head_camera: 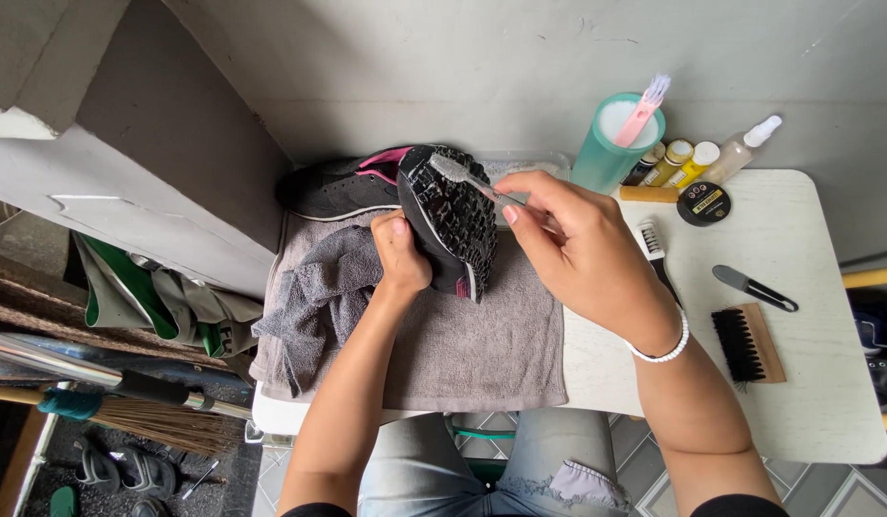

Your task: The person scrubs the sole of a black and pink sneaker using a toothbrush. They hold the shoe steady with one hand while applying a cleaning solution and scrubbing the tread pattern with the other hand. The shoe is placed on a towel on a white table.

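On the grey towel (482, 354) covering the surface (807, 383), your left hand (402, 254) grips the black shoe (448, 220), sole up. Your right hand (582, 244), at 3 o'clock of the shoe, pinches a toothbrush (467, 177) against the sole. A second shoe (343, 187) lies at 10 o'clock.

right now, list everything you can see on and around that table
shoe: 1, black sole up, pink trim, held over towel
second shoe: 1, black and pink, back left of table
toothbrush: 1, grey, bristles on sole
towel: 1, grey, spread on table
cloth: 1, grey, crumpled at left
cup: 1, teal, pink brush inside
small bottles: 4, yellowish and clear, back right
round tin: 1, black
wooden brush: 1, black bristles, right
table: 1, white
broom: 1, lower left
left hand: grips shoe
right hand: holds toothbrush, white bracelet
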